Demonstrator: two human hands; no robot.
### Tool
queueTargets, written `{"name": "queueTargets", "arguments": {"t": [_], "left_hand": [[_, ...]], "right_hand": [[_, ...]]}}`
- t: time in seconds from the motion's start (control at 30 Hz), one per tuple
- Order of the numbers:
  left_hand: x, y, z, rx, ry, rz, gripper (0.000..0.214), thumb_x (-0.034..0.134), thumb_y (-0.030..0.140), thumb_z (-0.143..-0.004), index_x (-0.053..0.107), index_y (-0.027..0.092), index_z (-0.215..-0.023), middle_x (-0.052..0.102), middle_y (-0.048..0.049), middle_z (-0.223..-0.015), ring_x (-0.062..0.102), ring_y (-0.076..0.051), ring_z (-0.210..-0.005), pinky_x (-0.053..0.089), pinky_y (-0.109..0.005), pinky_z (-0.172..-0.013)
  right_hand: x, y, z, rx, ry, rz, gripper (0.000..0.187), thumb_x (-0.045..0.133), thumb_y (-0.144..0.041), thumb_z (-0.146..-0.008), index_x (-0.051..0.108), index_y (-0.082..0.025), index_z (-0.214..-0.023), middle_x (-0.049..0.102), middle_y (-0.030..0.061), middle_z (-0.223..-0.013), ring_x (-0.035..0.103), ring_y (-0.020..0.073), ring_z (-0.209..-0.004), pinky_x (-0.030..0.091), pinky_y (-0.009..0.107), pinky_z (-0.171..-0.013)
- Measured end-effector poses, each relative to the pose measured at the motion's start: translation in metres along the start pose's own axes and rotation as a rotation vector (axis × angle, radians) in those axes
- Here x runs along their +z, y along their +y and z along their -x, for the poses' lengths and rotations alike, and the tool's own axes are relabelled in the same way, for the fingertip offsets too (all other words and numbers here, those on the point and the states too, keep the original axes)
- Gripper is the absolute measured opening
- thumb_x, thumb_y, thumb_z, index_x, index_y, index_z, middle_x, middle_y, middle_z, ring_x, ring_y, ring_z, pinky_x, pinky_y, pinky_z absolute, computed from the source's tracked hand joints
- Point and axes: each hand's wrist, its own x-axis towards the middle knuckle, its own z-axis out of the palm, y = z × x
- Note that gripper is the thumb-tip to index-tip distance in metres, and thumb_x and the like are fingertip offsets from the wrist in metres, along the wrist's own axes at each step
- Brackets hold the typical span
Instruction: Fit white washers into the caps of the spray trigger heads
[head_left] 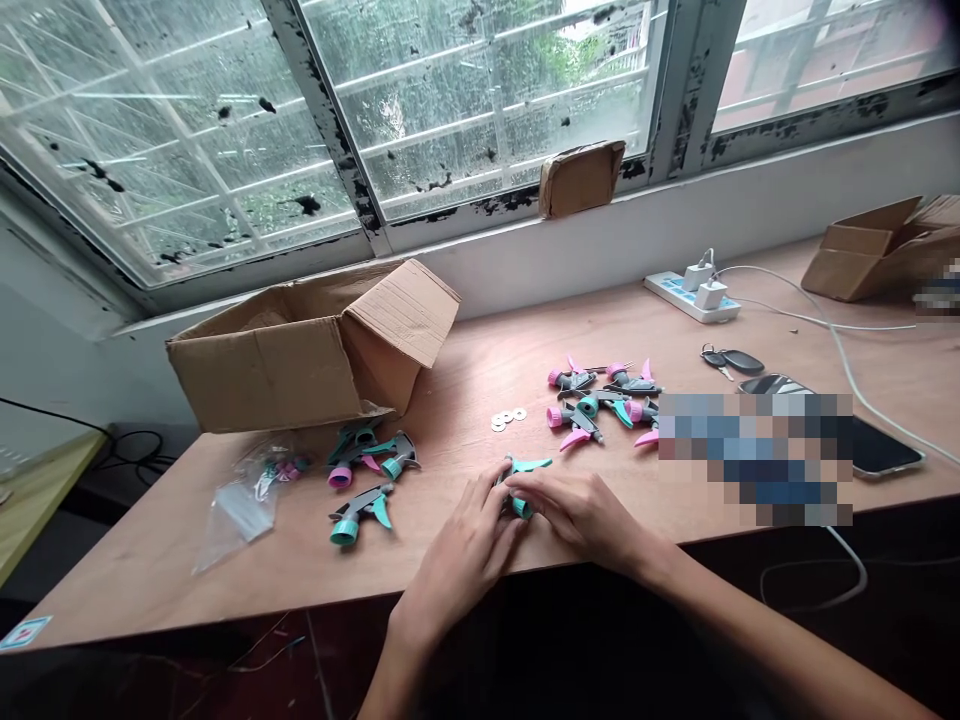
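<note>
My left hand (465, 545) and my right hand (581, 515) meet at the near edge of the wooden table (465, 370). Both have their fingers closed around one grey and teal spray trigger head (523, 478); only its teal lever and cap show between the fingers. Three small metal washers (508, 417) lie just beyond it. A cluster of several pink and teal trigger heads (604, 400) lies farther right. Another few trigger heads (367, 470) lie to the left.
An open cardboard box (307, 350) lies on its side at the back left. A clear plastic bag (244, 500) with small parts sits left. A power strip (694, 295) with chargers, keys (727, 360), a phone (877, 445) and another box (877, 250) are at right.
</note>
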Motion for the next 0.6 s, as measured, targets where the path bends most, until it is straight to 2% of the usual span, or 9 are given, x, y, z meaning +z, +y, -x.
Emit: {"name": "queueTargets", "arguments": {"t": [0.1, 0.27, 0.37, 0.47, 0.6], "left_hand": [[-0.0004, 0.0026, 0.0003, -0.011, -0.005, 0.008, 0.037, 0.05, 0.027, -0.105, 0.047, 0.029, -0.142, 0.046, -0.0077, -0.158, 0.043, -0.026, -0.148, 0.04, -0.046, -0.123], [-0.0025, 0.0022, 0.002, -0.055, 0.032, 0.062, 0.042, 0.042, 0.031, -0.108, 0.038, 0.028, -0.15, 0.048, -0.0088, -0.157, 0.047, -0.025, -0.146, 0.042, -0.046, -0.121], [-0.0037, 0.0032, 0.0016, -0.059, 0.013, 0.073, 0.041, 0.041, 0.03, -0.109, 0.037, 0.029, -0.15, 0.05, -0.0068, -0.156, 0.049, -0.023, -0.144, 0.043, -0.044, -0.12], [-0.0045, 0.0058, 0.0004, -0.055, 0.012, 0.072, 0.041, 0.043, 0.03, -0.108, 0.039, 0.031, -0.148, 0.052, -0.0056, -0.154, 0.051, -0.023, -0.142, 0.044, -0.043, -0.119], [-0.0049, 0.0072, -0.0007, -0.059, 0.025, 0.096, 0.037, 0.043, 0.029, -0.108, 0.043, 0.029, -0.145, 0.056, -0.007, -0.15, 0.056, -0.025, -0.138, 0.047, -0.044, -0.116]], "right_hand": [[-0.0006, 0.0021, 0.0007, -0.005, 0.0, -0.049, 0.026, 0.045, -0.019, -0.108, 0.064, -0.022, -0.126, 0.078, 0.0085, -0.111, 0.075, 0.0195, -0.092, 0.059, 0.029, -0.079], [-0.0015, -0.0007, 0.0022, -0.014, 0.033, -0.113, 0.027, 0.05, -0.023, -0.107, 0.061, -0.023, -0.132, 0.078, 0.0075, -0.116, 0.075, 0.0194, -0.1, 0.059, 0.028, -0.084], [-0.0009, -0.0028, 0.0015, 0.057, 0.033, -0.063, 0.024, 0.05, -0.026, -0.107, 0.061, -0.022, -0.128, 0.078, 0.0075, -0.113, 0.076, 0.0179, -0.086, 0.058, 0.026, -0.075], [-0.0005, -0.0036, -0.0007, 0.123, 0.015, -0.019, 0.019, 0.05, -0.029, -0.107, 0.062, -0.02, -0.12, 0.079, 0.0062, -0.1, 0.073, 0.0157, -0.071, 0.053, 0.024, -0.064], [-0.0002, -0.0031, -0.0023, 0.202, 0.012, -0.005, 0.012, 0.053, -0.033, -0.105, 0.059, -0.022, -0.103, 0.074, 0.0013, -0.082, 0.068, 0.0147, -0.062, 0.045, 0.023, -0.054]]}}
